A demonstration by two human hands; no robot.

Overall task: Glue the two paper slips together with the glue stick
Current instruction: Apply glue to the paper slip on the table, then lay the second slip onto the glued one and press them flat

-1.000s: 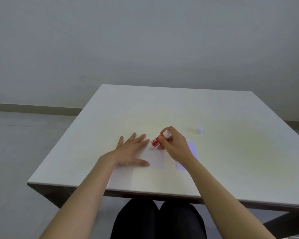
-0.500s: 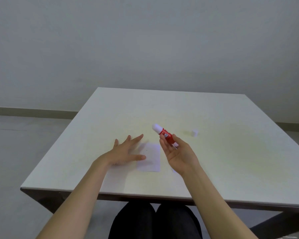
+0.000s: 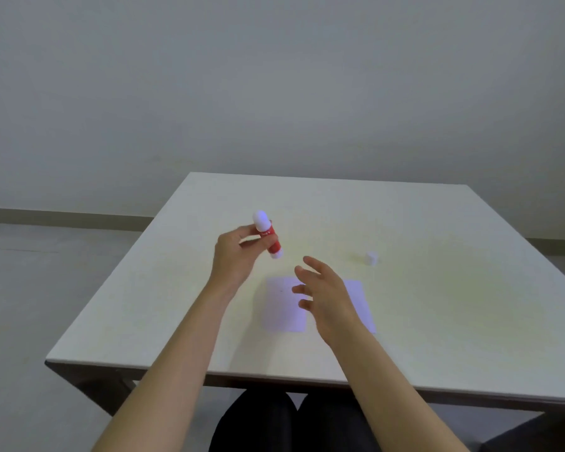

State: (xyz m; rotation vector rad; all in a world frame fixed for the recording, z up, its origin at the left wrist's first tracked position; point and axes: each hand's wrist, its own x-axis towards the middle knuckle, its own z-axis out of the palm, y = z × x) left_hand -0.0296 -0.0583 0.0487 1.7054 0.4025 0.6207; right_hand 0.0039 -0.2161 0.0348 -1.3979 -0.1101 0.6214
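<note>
My left hand (image 3: 234, 259) holds the red glue stick (image 3: 268, 234) above the table, tilted, its exposed white tip pointing up. My right hand (image 3: 323, 293) hovers open over the table with spread fingers, holding nothing. Two pale paper slips lie flat side by side: one slip (image 3: 282, 305) just left of my right hand, the other slip (image 3: 359, 301) partly hidden behind it. The small white cap (image 3: 371, 258) of the glue stick stands on the table farther back to the right.
The white table (image 3: 454, 305) has its near edge close to my lap and a dark frame below. A plain wall and a grey floor lie beyond it.
The glue stick has passed from my right hand to my left hand, which rose off the left slip. My right hand has opened and dropped over the slips.
</note>
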